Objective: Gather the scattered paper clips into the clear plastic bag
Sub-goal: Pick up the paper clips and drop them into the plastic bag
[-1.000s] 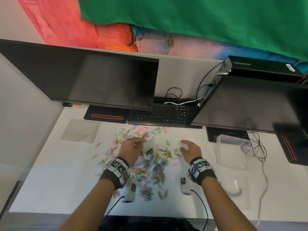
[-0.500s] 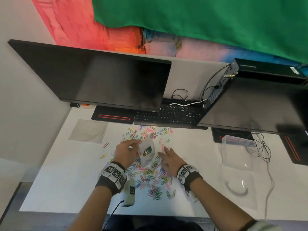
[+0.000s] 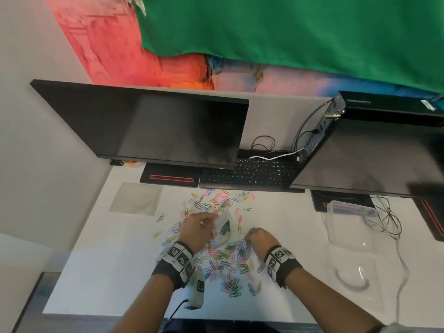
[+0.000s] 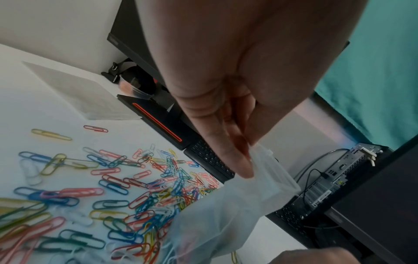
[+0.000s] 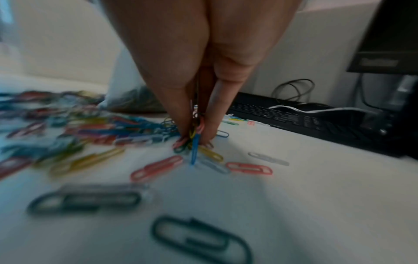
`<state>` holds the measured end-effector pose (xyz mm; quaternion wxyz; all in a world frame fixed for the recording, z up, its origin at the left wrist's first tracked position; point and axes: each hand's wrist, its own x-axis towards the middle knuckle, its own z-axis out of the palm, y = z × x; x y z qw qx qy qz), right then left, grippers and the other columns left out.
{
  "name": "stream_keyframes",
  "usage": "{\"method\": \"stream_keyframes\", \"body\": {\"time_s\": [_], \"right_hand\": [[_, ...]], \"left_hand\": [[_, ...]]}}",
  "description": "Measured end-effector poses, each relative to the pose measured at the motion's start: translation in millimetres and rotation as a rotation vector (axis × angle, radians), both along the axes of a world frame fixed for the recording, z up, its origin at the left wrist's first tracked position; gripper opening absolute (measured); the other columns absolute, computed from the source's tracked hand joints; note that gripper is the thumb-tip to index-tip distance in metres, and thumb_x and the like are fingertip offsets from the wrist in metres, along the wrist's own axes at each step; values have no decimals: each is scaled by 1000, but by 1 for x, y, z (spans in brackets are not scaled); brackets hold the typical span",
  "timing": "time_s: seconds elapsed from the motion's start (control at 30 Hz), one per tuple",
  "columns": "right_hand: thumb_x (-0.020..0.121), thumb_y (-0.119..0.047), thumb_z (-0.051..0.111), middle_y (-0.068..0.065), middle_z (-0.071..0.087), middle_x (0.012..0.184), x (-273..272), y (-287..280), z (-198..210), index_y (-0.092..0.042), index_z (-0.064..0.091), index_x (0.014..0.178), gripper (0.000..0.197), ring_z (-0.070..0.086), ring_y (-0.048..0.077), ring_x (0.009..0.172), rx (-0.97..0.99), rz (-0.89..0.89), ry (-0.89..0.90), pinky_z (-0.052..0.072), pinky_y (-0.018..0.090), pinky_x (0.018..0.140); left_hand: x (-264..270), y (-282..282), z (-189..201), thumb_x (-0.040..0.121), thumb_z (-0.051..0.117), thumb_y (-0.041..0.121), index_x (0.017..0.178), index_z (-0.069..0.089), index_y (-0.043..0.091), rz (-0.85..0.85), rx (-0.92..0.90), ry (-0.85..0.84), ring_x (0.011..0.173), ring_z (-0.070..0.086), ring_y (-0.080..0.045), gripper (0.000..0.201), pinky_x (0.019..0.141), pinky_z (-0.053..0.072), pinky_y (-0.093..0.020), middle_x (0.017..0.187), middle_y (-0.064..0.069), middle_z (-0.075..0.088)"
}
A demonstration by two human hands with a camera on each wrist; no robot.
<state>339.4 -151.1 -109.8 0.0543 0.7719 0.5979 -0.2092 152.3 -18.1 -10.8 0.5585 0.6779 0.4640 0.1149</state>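
Coloured paper clips (image 3: 224, 257) lie scattered over the white desk (image 3: 108, 272), in a dense patch between my hands and a looser one near the keyboard. My left hand (image 3: 195, 228) pinches the top edge of the clear plastic bag (image 3: 222, 229), which hangs just above the desk with a few clips inside. In the left wrist view thumb and fingers (image 4: 228, 148) clamp the bag's rim (image 4: 269, 171). My right hand (image 3: 257, 239), to the right of the bag, has its fingers bunched around a small cluster of clips (image 5: 194, 132) at the desk surface.
A black keyboard (image 3: 249, 175) and two dark monitors (image 3: 149, 126) stand behind the clips. A clear lidded plastic box (image 3: 350, 212) and tangled cables (image 3: 386, 217) sit at the right. A flat clear sheet (image 3: 135, 198) lies at the back left.
My right hand went from open beside the pile, to flat on the clips, to fingers bunched round a cluster. The left hand still holds the bag in nearly the same spot.
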Motion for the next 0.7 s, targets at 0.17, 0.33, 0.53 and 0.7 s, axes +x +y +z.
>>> {"method": "stream_keyframes", "body": {"time_s": [0.17, 0.33, 0.53, 0.7], "right_hand": [[86, -15, 63, 5, 73, 103, 30, -2, 9, -14, 76, 102, 21, 66, 14, 90, 215, -460, 294, 45, 7, 79], [77, -3, 76, 6, 74, 88, 50, -16, 33, -7, 77, 91, 15, 70, 17, 78, 405, -1030, 970, 55, 10, 67], [78, 3, 73, 19, 72, 103, 62, -25, 73, 4, 70, 106, 28, 70, 28, 95, 466, -1159, 1573, 56, 34, 89], [80, 4, 70, 23, 70, 106, 50, -29, 74, 6, 68, 107, 27, 68, 30, 94, 325, -1170, 1688, 55, 36, 92]], "left_hand": [[19, -8, 5, 97, 54, -2, 109, 73, 6, -14, 23, 23, 62, 66, -15, 24, 55, 57, -18, 83, -3, 68], [44, -30, 0, 94, 55, -8, 109, 73, 4, -64, 15, 24, 65, 67, -21, 27, 62, 63, -30, 79, -6, 69], [68, -56, -15, 96, 59, 1, 108, 74, 7, -61, -27, 50, 82, 74, -33, 20, 70, 64, -38, 95, -18, 74], [80, -68, -16, 97, 58, 5, 110, 72, 9, -89, 11, 83, 75, 75, -31, 20, 63, 62, -26, 84, -10, 73]]}}
